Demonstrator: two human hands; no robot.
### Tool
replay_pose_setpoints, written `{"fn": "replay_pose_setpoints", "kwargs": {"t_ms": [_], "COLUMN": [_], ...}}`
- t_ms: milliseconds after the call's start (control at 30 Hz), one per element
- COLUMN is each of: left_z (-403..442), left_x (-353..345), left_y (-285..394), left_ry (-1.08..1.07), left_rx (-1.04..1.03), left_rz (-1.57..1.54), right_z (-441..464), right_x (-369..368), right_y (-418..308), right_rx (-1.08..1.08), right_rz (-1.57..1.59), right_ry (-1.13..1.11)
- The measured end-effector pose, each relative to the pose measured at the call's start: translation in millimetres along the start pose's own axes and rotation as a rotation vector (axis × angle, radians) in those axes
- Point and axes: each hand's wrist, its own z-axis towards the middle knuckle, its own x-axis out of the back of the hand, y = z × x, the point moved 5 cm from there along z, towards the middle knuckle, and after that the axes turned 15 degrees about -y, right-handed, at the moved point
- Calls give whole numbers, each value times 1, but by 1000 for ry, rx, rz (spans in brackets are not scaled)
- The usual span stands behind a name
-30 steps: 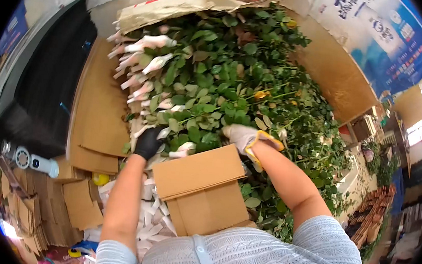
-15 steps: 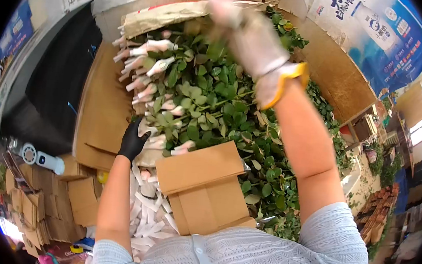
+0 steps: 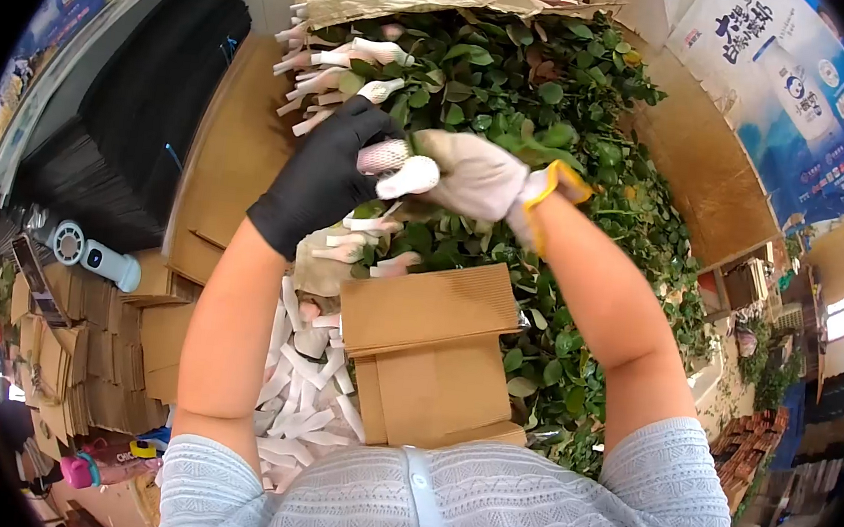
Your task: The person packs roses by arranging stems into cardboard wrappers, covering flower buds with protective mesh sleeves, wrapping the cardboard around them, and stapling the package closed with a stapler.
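Okay, two net-sleeved flower heads (image 3: 410,176) between the gloved hands, beyond the folded cardboard (image 3: 439,360).
Hands close together: left hand (image 3: 324,180) in smooth black at the pink-tinted head, right hand (image 3: 475,176) in pale fabric, yellow cuff, beside the white one; fingers partly hidden, can't tell which clamps. Heads rounded, netting finely meshed. Loose white sleeves (image 3: 305,394) left of the cardboard, glossy green foliage (image 3: 558,316) beyond and right of it.
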Motion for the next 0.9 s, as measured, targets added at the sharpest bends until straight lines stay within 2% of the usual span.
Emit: {"fn": "replay_pose_setpoints", "kwargs": {"t_ms": [33, 67, 100, 133, 167, 200, 233, 267, 300, 367, 400, 433, 467, 500, 533, 567, 600, 633, 667, 733, 767, 800, 833, 867, 900], "left_z": [-1, -1, -10, -19, -24, -34, -37, -39, -33, -21, -16, -11, -7, 2, 10, 20, 30, 41, 44, 52, 51, 45, 39, 32, 22], "left_x": [-12, -35, -68, -123, -133, -170, -189, -199, -200, -189, -181, -171, -156, -131, -96, -67, -51, -30, -20, -38, -51, -71, -90, -112, -140], "left_y": [-19, -46, -85, -151, -135, -160, -165, -164, -161, -154, -153, -152, -149, -130, -97, -68, -49, -20, -9, -33, -44, -56, -65, -75, -100], "left_ry": [51, 103, 31, -86, -258, -213, -262, -199, -167, -98, -94, -181, -273, -371, -231, -199, -147, -263, -208, -120, -145, -204, -214, -220, -284], "left_rx": [-2, -9, 133, 254, 362, 305, 439, 511, 444, 297, 295, 291, 288, 279, 193, 146, 119, 280, 177, -53, -12, 52, 26, -1, 141], "left_rz": [-369, -743, -836, -590, -234, -241, -181, -254, -92, 162, 159, 71, -13, -90, -139, -113, -208, -8, 130, -47, -253, -528, -666, -806, -682], "right_z": [-16, -26, -43, -60, -82, -90, -100, -102, -103, -107, -103, -91, -81, -66, -51, -31, -22, -13, -20, -29, -33, -38, -37, -45, -54], "right_x": [26, 50, 80, 108, 147, 169, 190, 201, 203, 200, 185, 167, 140, 117, 93, 62, 40, 17, 14, 14, 11, 7, -1, 4, 9], "right_y": [-19, -21, -22, -23, -31, -50, -68, -83, -89, -91, -72, -61, -62, -33, -19, 8, 27, 46, 27, 36, 52, 41, 38, 52, 67], "right_rx": [-212, -142, -202, -233, -266, -152, -46, 198, 187, -289, -435, -173, -258, -226, -139, -135, -8, 103, 154, 40, 0, -21, 103, 30, -114], "right_rz": [-82, -134, 30, 201, -196, -283, -383, -151, -171, -382, -246, 19, 124, 171, -491, -259, 154, 571, 683, 1033, 1214, 1667, 2215, 1776, 1325], "right_ry": [14, 160, 321, 499, 650, 772, 892, 991, 981, 998, 922, 680, 580, 407, 312, 125, 94, 66, 61, 12, -33, -100, -432, -289, -194]}}
